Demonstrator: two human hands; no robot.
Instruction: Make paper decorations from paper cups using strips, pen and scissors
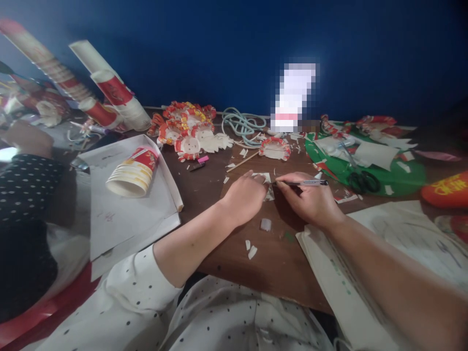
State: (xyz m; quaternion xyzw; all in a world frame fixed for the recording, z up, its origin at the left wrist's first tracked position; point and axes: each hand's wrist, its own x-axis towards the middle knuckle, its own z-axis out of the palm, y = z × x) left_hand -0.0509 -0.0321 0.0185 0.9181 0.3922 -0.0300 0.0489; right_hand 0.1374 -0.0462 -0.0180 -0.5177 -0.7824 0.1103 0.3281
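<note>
My right hand (310, 200) is closed round a pen (305, 183) with a dark end, held almost level with its tip toward the left. A small piece of white paper (269, 196) lies on the brown table under the fingers of my left hand (245, 195). Those fingers are bent and hold the paper down; part of it is hidden beneath them. The pen's tip is at the paper's right edge; whether it touches cannot be made out. Nearer to me are a small whitish block (265, 224), perhaps an eraser, and paper scraps (252, 252).
Paper cups (133, 173) lie on a white box lid (127, 224) at left. Cup stacks (117, 95) lean behind. Red and white paper crafts (190, 124), a pale cord (243, 124) and a stick (243, 162) lie ahead. Black-handled scissors (361, 180) rest on green sheet (413, 170). Another person's sleeve (29, 185) is at left.
</note>
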